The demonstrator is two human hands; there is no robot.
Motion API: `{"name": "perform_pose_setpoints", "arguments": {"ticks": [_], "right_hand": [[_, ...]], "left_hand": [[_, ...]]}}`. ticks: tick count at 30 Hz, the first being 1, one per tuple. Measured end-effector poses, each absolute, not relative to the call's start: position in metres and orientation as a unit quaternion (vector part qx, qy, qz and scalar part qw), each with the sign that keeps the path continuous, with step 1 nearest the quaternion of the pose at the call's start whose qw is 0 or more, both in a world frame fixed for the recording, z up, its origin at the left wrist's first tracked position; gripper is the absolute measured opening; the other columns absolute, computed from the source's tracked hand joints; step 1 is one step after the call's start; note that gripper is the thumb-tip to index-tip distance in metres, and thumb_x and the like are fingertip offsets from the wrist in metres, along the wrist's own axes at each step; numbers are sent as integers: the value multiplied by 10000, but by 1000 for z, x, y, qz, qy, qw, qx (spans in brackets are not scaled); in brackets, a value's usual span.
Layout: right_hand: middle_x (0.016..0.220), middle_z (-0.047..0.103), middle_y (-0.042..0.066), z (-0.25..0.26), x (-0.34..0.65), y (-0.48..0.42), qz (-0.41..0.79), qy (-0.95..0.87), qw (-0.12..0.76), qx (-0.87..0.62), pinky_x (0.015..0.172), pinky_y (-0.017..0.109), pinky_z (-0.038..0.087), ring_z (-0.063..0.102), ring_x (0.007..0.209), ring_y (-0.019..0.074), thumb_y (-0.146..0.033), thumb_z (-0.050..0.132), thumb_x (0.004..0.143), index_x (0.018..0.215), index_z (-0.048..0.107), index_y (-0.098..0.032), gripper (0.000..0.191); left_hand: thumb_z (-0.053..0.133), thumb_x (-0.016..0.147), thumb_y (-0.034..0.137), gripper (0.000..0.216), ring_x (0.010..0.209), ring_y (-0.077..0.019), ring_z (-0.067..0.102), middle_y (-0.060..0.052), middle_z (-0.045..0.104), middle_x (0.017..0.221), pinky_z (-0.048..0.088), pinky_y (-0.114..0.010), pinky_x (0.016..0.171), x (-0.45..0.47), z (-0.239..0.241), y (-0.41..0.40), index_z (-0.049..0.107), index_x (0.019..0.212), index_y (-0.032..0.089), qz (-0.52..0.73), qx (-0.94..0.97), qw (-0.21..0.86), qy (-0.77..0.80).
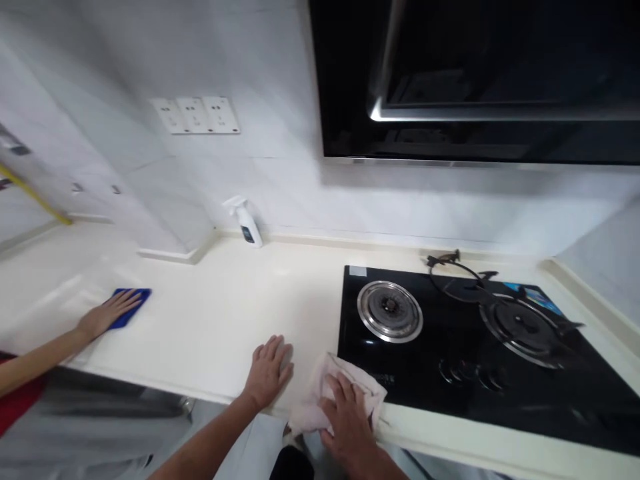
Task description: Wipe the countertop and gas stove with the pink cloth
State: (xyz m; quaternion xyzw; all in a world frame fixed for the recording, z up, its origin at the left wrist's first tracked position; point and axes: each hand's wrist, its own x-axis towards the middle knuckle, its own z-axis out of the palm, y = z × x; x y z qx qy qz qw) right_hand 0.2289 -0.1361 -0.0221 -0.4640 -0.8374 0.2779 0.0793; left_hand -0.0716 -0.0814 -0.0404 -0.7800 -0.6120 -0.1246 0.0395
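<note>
My left hand rests on the pale countertop with its fingers spread and nothing in them. To its right, my right hand presses a pale pink cloth with bent fingers. The cloth lies over the counter's front edge and overlaps the near left corner of the black gas stove. On the stove's left side is a round burner. Part of the cloth under my palm is hidden.
At the left, another person's hand lies on a blue cloth. A white spray bottle stands by the wall below sockets. Two dark pan supports sit around the right burner. A black range hood hangs above.
</note>
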Motion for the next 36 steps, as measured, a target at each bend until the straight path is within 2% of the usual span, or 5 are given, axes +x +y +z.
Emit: {"name": "perform_pose_setpoints", "arguments": {"ticks": [5, 15, 22, 29, 36], "right_hand": [[1767, 253, 60, -3, 182, -92, 299, -883, 62, -356, 1299, 600, 93, 149, 1631, 362, -566, 684, 919, 1474, 583, -347, 605], [1665, 453, 89, -13, 157, 7, 123, -836, 66, -531, 1202, 547, 297, 434, 1469, 371, -377, 640, 924, 1465, 631, -300, 547], [1586, 544, 98, -25, 144, 14, 66, -812, 101, -571, 1145, 537, 349, 490, 1388, 367, -367, 628, 916, 1409, 669, -288, 501], [1583, 529, 101, -11, 133, 24, 103, -772, 116, -617, 1159, 528, 311, 453, 1402, 362, -439, 681, 913, 1397, 651, -291, 507], [1632, 456, 126, -4, 132, 34, 111, -747, 135, -641, 1183, 536, 271, 416, 1426, 351, -521, 702, 911, 1431, 600, -264, 589]], "left_hand": [[487, 1028, 302, 392, 1458, -308, 474, -130, 595, 1525, 380, -523, 1142, -74, -44, -85, 665, 1376, 266, -154, -781, 30, -604], [492, 980, 151, 480, 1495, -275, 442, -119, 586, 1541, 351, -516, 1184, -67, -59, -98, 588, 1442, 237, -196, -772, 62, -601], [623, 908, 292, 484, 1464, -317, 485, -131, 594, 1532, 423, -480, 1109, -90, -65, -93, 629, 1390, 250, -247, -800, 74, -542], [648, 941, 371, 464, 1324, -250, 612, -85, 679, 1452, 479, -365, 1013, -160, -61, -42, 651, 1395, 279, -251, -870, 70, -418], [482, 998, 446, 427, 1387, -298, 564, -76, 631, 1513, 461, -488, 1044, -215, -54, 19, 707, 1345, 337, -166, -837, -18, -521]]}}
